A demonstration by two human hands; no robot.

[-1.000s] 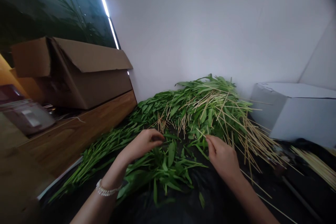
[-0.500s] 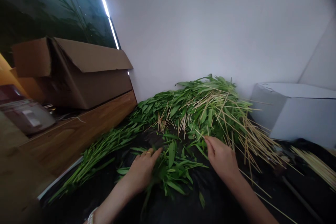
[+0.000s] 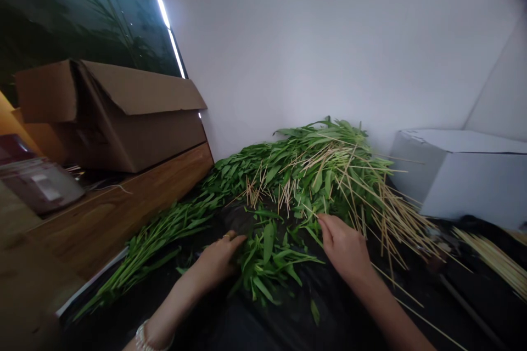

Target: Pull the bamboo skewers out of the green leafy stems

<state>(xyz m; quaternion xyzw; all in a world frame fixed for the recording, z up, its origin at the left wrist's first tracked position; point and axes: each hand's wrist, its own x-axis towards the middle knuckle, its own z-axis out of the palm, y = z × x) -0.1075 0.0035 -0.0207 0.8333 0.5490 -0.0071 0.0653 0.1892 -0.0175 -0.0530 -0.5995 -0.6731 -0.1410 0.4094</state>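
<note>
A small bunch of loose green leaves (image 3: 269,263) lies on the black sheet (image 3: 288,329) in front of me. My left hand (image 3: 216,258) rests on the bunch's left side, fingers closed round some stems. My right hand (image 3: 346,247) is to the right, thumb and fingers pinched on a thin wooden skewer (image 3: 308,209) that points up and left into the leaves. Behind both hands rises a big heap of leafy greens (image 3: 313,170) with several skewers (image 3: 387,214) stuck through it and fanned over its right side.
A long row of greens (image 3: 152,241) runs along the wooden ledge (image 3: 115,208) on the left. An open cardboard box (image 3: 119,115) sits on that ledge. A white box (image 3: 461,175) stands at right, with more skewers (image 3: 494,260) beside it.
My left hand has dropped from the far side of the small bunch to its near left side and drawn back toward me. My right hand has barely moved.
</note>
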